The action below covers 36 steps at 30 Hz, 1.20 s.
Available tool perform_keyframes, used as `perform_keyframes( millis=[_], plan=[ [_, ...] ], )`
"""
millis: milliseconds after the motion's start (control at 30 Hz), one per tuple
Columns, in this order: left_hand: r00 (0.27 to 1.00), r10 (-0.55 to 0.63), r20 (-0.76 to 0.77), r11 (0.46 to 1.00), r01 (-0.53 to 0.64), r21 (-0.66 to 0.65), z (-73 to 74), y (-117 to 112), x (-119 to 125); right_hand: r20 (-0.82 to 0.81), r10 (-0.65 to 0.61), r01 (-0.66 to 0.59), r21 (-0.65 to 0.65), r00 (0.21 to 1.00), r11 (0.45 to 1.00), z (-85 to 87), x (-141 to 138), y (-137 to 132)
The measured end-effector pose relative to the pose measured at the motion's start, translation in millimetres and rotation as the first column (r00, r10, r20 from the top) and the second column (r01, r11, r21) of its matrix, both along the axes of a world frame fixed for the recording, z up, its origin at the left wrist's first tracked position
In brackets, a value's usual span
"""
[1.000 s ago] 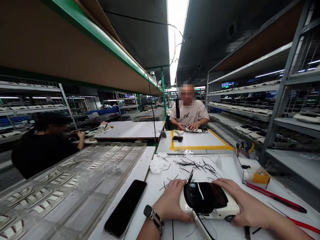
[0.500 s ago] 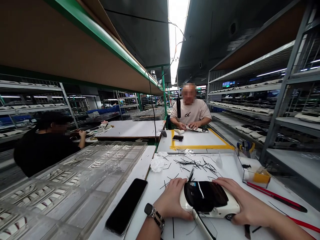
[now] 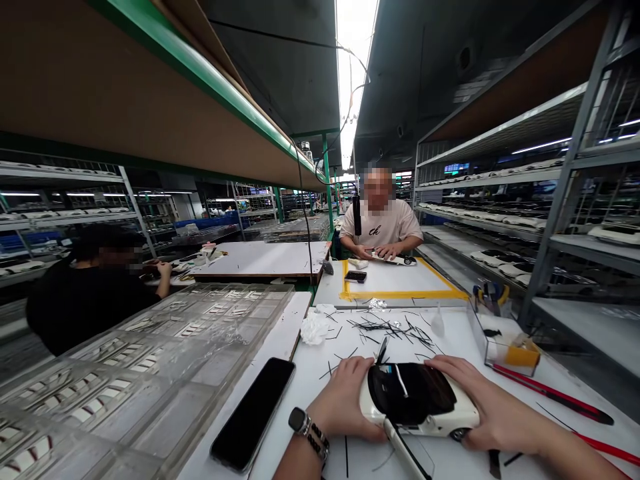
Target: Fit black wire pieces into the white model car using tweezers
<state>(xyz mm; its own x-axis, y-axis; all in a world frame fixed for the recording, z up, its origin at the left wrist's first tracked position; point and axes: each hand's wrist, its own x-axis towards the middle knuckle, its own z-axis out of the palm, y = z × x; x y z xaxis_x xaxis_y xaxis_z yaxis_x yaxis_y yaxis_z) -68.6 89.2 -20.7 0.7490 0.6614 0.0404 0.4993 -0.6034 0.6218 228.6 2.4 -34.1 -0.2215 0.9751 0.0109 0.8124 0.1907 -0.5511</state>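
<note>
Between my two hands a white model car (image 3: 417, 397) with a black roof sits at the near part of the white table. Its doors stand swung out, one toward me and one on the far side. My left hand (image 3: 347, 400) is wrapped round the car's left end, thumb on the near side. Around the other end my right hand (image 3: 483, 400) is closed, fingers on the far side and thumb by the near wheel. Parts of the fingers are hidden behind the car.
Thin black strips (image 3: 393, 328) lie scattered behind the car. A phone (image 3: 254, 413) rests at left beside a clear compartment tray (image 3: 200, 373). Red-handled tweezers (image 3: 555, 393) and a clear box (image 3: 505, 340) are at right. Across the table a co-worker (image 3: 383, 223) holds another model car.
</note>
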Motion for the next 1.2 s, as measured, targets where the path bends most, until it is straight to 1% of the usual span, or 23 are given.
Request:
perform_keyframes(
  millis=[300, 500, 600, 700, 767, 900, 1000, 1100, 1200],
  plan=[
    [1.0, 0.0, -0.009, 1.0, 0.0, -0.001, 0.8, -0.5, -0.1, 0.009, -0.009, 0.009, -0.012, 1.0, 1.0, 1.9, -2.4, -2.2],
    [1.0, -0.006, -0.013, 1.0, 0.006, -0.009, 5.5, -2.2, 0.0, -0.024, -0.026, 0.027, 0.042, 0.999, 0.999, -4.8, 2.3, -0.6],
    [0.999, 0.013, -0.038, 0.999, -0.014, -0.029, 5.8, -2.3, 0.7, -0.023, -0.008, 0.008, 0.025, 1.0, 1.0, -6.6, 4.6, 1.2],
    [0.998, 0.031, -0.058, 0.999, -0.033, -0.025, 2.9, -0.4, 0.6, -0.032, -0.008, 0.008, 0.022, 0.999, 1.0, -5.9, 3.8, 2.3],
    [0.998, 0.024, -0.05, 1.0, -0.025, -0.02, -0.9, 2.9, 0.2, -0.042, -0.007, 0.008, 0.025, 0.999, 1.0, -5.7, 2.6, 2.4],
    [0.999, 0.003, -0.039, 1.0, -0.004, -0.029, -9.1, 12.6, 1.4, -0.066, -0.003, 0.007, 0.061, 0.998, 0.998, -8.2, 1.5, 1.8],
    [0.998, 0.007, -0.064, 0.999, -0.009, -0.032, -11.7, 16.5, 3.2, -0.081, 0.005, 0.001, 0.079, 0.997, 0.997, -9.6, 1.1, 1.4],
    [0.997, 0.008, -0.074, 1.0, -0.009, -0.022, -9.3, 12.8, 3.3, -0.051, 0.004, -0.001, 0.061, 0.999, 0.998, -6.7, 0.4, 1.1],
    [0.998, 0.027, -0.052, 1.0, -0.027, -0.009, -3.1, 4.7, 1.9, 0.011, 0.009, -0.009, 0.03, 1.0, 1.0, 0.3, 1.9, 1.4]
  ],
)
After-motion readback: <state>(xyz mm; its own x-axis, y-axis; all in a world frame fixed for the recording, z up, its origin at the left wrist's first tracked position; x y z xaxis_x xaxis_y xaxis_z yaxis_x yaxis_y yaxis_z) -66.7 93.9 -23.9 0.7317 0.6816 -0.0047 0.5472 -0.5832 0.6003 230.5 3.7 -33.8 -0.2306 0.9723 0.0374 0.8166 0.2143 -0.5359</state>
